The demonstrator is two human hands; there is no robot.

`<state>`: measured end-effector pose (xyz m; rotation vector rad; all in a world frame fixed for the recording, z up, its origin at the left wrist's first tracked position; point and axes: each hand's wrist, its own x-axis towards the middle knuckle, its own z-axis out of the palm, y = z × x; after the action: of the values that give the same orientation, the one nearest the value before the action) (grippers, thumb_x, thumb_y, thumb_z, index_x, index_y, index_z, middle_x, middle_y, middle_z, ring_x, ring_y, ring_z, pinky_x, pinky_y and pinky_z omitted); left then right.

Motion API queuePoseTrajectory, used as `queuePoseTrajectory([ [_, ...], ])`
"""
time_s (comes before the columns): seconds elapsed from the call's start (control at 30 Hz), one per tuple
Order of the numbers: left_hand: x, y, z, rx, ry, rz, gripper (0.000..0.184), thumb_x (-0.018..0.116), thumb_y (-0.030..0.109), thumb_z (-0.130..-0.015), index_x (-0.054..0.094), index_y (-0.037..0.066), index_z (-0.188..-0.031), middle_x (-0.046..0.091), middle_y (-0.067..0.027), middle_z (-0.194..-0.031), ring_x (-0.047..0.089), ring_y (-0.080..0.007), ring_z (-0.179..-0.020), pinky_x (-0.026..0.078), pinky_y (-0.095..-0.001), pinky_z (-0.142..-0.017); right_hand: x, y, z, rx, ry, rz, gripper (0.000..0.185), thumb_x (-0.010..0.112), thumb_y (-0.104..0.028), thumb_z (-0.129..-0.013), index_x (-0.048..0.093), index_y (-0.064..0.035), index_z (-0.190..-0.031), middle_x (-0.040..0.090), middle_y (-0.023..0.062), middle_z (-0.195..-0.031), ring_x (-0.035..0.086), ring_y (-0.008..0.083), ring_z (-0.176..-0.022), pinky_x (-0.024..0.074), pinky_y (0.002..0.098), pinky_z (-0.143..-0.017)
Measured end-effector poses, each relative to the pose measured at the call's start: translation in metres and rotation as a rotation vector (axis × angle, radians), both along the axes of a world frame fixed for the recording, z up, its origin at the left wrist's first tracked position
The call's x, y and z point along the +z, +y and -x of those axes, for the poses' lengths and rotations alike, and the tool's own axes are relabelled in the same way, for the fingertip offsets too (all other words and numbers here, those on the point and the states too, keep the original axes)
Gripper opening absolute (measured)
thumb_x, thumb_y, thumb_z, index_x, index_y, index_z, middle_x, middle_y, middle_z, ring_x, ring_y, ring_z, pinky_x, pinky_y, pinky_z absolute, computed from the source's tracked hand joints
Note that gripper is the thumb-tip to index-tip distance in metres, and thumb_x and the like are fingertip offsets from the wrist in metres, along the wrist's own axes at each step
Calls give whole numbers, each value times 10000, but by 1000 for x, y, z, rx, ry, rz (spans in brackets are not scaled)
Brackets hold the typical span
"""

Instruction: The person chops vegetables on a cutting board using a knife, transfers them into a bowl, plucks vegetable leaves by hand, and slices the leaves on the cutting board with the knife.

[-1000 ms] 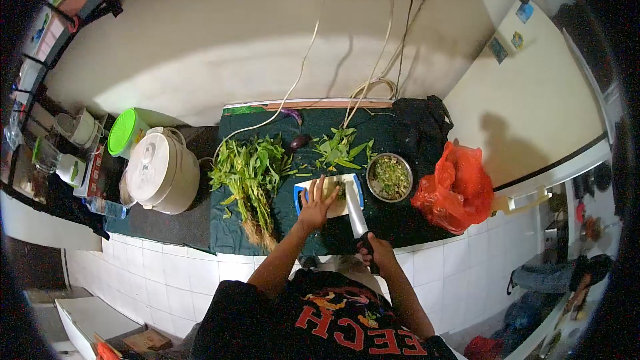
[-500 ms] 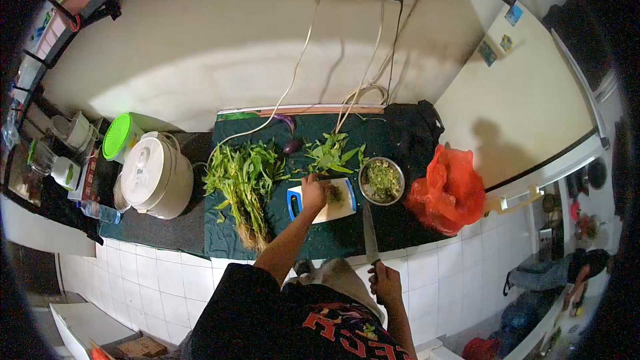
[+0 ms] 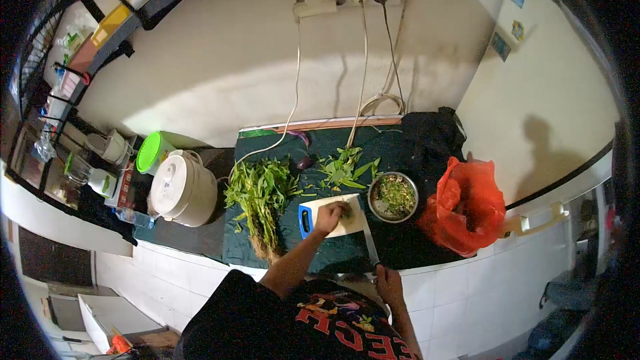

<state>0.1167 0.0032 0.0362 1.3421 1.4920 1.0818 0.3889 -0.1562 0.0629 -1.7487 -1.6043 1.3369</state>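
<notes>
My left hand (image 3: pixel 328 217) is over the white cutting board (image 3: pixel 347 227) with the blue handle end. Its fingers are curled down onto a small pile of chopped greens (image 3: pixel 346 211), partly hiding it. In my right hand (image 3: pixel 389 285) is a knife (image 3: pixel 370 243), gripped by its handle, the blade pointing away along the board's right edge. Just right of the board stands a metal bowl (image 3: pixel 416 207) of chopped greens (image 3: pixel 395 197). Loose green leaves (image 3: pixel 347 168) lie behind the board. A big bunch of leafy greens (image 3: pixel 263 193) with roots lies to the left.
An eggplant (image 3: pixel 304 162) lies at the back. A red plastic bag (image 3: pixel 467 210) stands at the right of the dark green cloth (image 3: pixel 333 260). On the left are a white rice cooker (image 3: pixel 183 190) and a green-lidded tub (image 3: pixel 152 152). Cables (image 3: pixel 298 73) hang from wall sockets.
My left hand has moved right across the board, onto the chopped pile. The knife stays in my right hand beside the board. The camera view has shifted and tilted slightly.
</notes>
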Motion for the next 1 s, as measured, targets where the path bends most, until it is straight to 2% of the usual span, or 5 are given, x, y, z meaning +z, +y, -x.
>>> queuePoseTrajectory([
  [0.17, -8, -20, 5, -185, -33, -26, 237, 549, 80, -937, 694, -27, -1091, 721, -132, -999, 664, -168, -923, 519, -318, -854, 21, 37, 4, 192, -222, -37, 507, 447, -415, -998, 641, 37, -877, 649, 289, -886, 623, 473, -874, 483, 522, -761],
  [0.53, -8, -11, 29, -71, 107, 76, 230, 746, 209, -873, 743, 22, -1007, 745, -121, -930, 682, -144, -829, 538, -324, -775, -6, 68, 4, 210, -351, -64, 428, 469, -391, -992, 620, 7, -945, 651, 289, -866, 636, 464, -815, 493, 552, -731],
  [0.73, -8, 36, 40, 71, 349, 109, 361, 623, 287, -951, 684, -47, -829, 685, -187, -739, 669, -324, -667, 513, -417, -640, 3, 72, 22, 150, -404, -209, 439, 517, -388, -968, 610, 21, -1100, 662, 247, -939, 651, 414, -842, 514, 511, -761],
  [0.8, -41, 69, 45, 75, 639, -349, 205, 510, 85, -892, 633, -35, -1004, 642, -253, -933, 613, -419, -928, 494, -490, -772, -5, 67, 17, 171, -483, -226, 450, 540, -375, -956, 598, 29, -1145, 662, 237, -965, 653, 402, -859, 519, 499, -775],
  [1.0, -40, 126, 41, -41, 881, -34, 250, 548, 93, -827, 666, 28, -1038, 653, -213, -956, 622, -388, -988, 521, -482, -856, -45, 58, 5, 96, -483, -480, 410, 595, -288, -917, 577, 29, -1175, 636, 235, -1055, 636, 393, -970, 525, 489, -800],
])
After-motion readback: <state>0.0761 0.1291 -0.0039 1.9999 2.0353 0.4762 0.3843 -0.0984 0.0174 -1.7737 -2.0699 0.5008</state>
